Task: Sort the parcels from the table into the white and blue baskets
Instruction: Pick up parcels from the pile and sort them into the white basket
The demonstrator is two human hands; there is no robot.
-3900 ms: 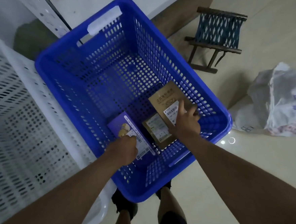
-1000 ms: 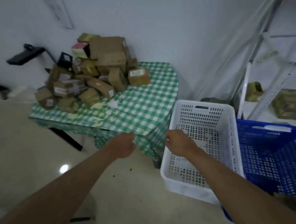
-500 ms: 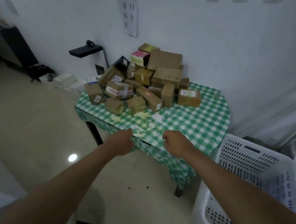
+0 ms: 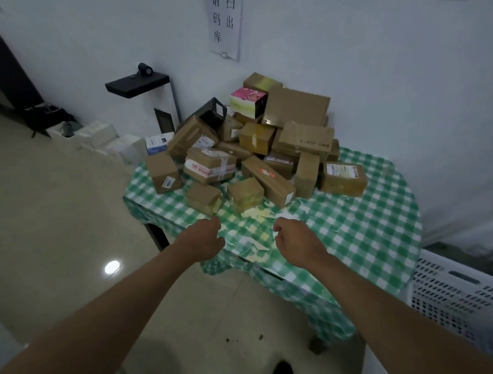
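Both my arms are stretched out toward the table [image 4: 368,231] with the green checked cloth. My left hand [image 4: 205,240] and right hand [image 4: 297,241] hang apart over its near edge, fingers loosely curled, nothing in either. The parcels [image 4: 254,148] are piled at the back against the wall, mostly brown cardboard, one pink box [image 4: 248,102] on top. The white basket [image 4: 463,297] sits on the floor to the right.
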